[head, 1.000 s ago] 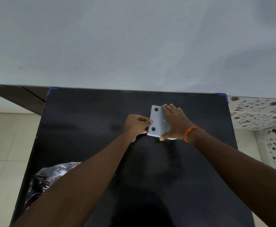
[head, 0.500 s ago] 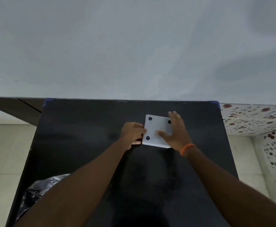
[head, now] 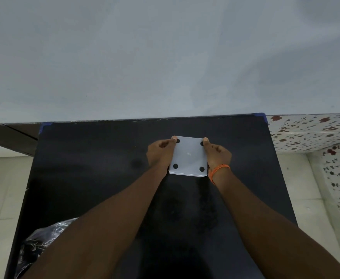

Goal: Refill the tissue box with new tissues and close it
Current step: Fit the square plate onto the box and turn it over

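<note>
A white square tissue box (head: pixel 188 156) lies on the black table (head: pixel 96 170) with its flat underside up; that face shows four black round feet at the corners. My left hand (head: pixel 160 154) grips the box's left side, thumb pressed on the top-left corner. My right hand (head: pixel 217 155), with an orange band at the wrist, grips the right side, thumb on the top-right corner. The tissues and the box's opening are hidden.
A crinkled dark plastic bag (head: pixel 38 242) sits at the table's near left corner, partly behind my left forearm. A pale wall (head: pixel 165 57) rises behind the table's far edge. Floral-patterned tiles (head: pixel 314 131) are at the right, pale floor at the left.
My right hand lifted off the top face and moved to the box's right side. My left hand shifted up along the left side. The box now sits square between both hands.
</note>
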